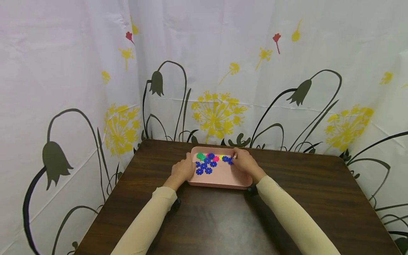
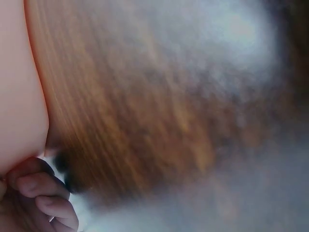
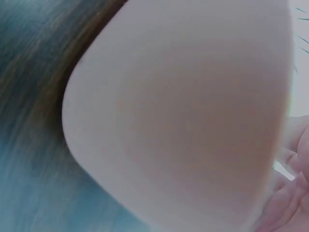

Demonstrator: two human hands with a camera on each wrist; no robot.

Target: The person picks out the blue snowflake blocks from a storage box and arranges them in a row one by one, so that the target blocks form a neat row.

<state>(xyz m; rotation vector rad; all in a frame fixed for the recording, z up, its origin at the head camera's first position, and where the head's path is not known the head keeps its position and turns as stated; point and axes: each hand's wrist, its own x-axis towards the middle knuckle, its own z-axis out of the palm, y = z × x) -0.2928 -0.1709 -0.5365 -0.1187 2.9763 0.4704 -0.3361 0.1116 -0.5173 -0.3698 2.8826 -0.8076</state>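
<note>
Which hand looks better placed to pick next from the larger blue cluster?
Probably the left hand: gripping the left side of the pink tray, it is beside the larger blue cluster. The right hand, gripping the opposite side, is farther off, nearer two other blue pieces.

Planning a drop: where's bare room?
Table: left of the left sleeve, right of the right sleeve, and between them before the tray. Inside: near middle floor. Crowded: tray's left and far areas, with flower-shaped pieces; ends, at left hand and right hand.
</note>
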